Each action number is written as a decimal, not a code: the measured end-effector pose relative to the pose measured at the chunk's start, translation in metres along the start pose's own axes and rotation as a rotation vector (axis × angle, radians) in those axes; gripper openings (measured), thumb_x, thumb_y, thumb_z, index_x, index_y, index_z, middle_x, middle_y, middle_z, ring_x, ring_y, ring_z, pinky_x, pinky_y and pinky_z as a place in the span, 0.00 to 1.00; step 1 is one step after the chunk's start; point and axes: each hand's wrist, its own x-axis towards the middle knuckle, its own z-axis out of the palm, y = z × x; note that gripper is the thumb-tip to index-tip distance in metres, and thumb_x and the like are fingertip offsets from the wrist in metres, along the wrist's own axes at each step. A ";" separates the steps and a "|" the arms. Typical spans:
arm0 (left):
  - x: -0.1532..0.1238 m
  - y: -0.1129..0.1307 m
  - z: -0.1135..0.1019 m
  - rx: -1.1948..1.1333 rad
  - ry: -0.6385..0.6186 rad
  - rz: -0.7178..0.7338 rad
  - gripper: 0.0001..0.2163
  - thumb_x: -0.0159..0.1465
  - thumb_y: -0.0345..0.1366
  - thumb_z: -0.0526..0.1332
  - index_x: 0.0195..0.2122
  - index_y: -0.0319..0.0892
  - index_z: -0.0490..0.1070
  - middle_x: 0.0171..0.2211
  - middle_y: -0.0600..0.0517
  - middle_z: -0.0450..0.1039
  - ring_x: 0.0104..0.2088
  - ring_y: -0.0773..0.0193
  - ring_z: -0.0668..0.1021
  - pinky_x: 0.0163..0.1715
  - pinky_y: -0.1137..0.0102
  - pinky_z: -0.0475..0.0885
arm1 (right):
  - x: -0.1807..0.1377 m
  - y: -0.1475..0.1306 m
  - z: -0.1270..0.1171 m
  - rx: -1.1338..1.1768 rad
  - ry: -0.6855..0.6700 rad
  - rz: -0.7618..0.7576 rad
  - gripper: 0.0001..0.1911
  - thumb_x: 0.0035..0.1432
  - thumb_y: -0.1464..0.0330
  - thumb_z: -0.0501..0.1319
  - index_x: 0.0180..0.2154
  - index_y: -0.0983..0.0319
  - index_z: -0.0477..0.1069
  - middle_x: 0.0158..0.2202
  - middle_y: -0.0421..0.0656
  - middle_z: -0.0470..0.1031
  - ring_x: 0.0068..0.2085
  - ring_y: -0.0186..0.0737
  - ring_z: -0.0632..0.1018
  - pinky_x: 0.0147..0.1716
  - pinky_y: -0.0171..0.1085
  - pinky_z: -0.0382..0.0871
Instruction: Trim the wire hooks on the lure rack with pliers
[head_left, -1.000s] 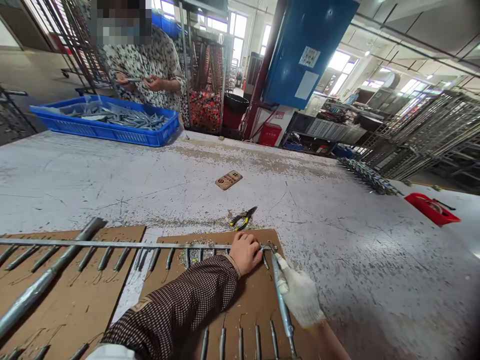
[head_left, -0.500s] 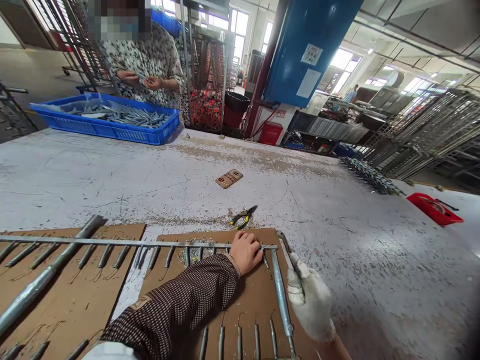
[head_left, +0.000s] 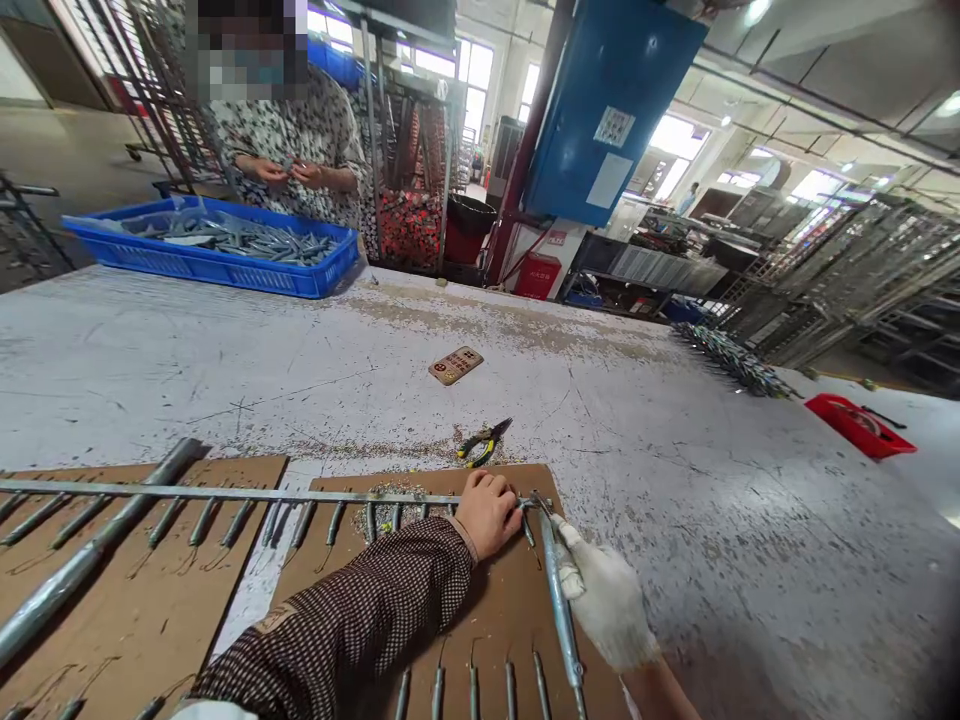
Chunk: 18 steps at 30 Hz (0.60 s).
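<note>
My bare left hand (head_left: 489, 515) is closed over a long flat metal bar (head_left: 300, 495) near its right end. Short grey rods (head_left: 334, 522) with thin wire hooks hang in a row from the bar. My right hand (head_left: 606, 600), in a white glove, is closed round a slim metal tool (head_left: 541, 503) whose kind I cannot make out. The tool's tip meets the bar's end, just right of my left hand. A thicker grey tube (head_left: 561, 610) runs down from that end, beside the glove. Brown cardboard (head_left: 480, 600) lies underneath.
Yellow-black pliers (head_left: 484, 442) and a printed tag (head_left: 455, 365) lie on the scratched white table (head_left: 637, 450). Across it, a person (head_left: 300, 140) handles something small behind a blue crate (head_left: 225, 270) of grey pieces. A red tray (head_left: 859, 427) sits at right.
My right hand has moved left with the tool, bringing its tip onto the bar's end. My left hand keeps its place on the bar. The view has shifted slightly.
</note>
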 end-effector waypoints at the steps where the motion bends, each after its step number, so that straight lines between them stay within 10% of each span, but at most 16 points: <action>1: 0.000 0.000 0.000 0.001 -0.001 0.004 0.09 0.65 0.40 0.61 0.29 0.43 0.74 0.35 0.50 0.73 0.39 0.59 0.73 0.53 0.56 0.62 | 0.000 0.000 -0.001 0.054 0.066 0.014 0.27 0.60 0.73 0.54 0.60 0.59 0.71 0.28 0.41 0.77 0.28 0.39 0.74 0.29 0.34 0.66; 13: -0.001 -0.001 0.002 0.035 0.001 0.002 0.10 0.66 0.41 0.61 0.30 0.43 0.74 0.36 0.50 0.73 0.40 0.59 0.74 0.53 0.55 0.61 | -0.002 0.004 -0.002 0.146 0.179 -0.016 0.23 0.66 0.69 0.55 0.61 0.62 0.69 0.32 0.45 0.78 0.32 0.41 0.76 0.34 0.37 0.69; 18: -0.001 -0.001 0.004 0.037 -0.008 -0.008 0.09 0.66 0.40 0.61 0.30 0.42 0.73 0.35 0.50 0.73 0.40 0.59 0.74 0.52 0.56 0.62 | -0.006 0.007 0.004 0.053 -0.009 -0.037 0.26 0.61 0.74 0.53 0.58 0.56 0.73 0.23 0.38 0.73 0.25 0.38 0.71 0.26 0.33 0.64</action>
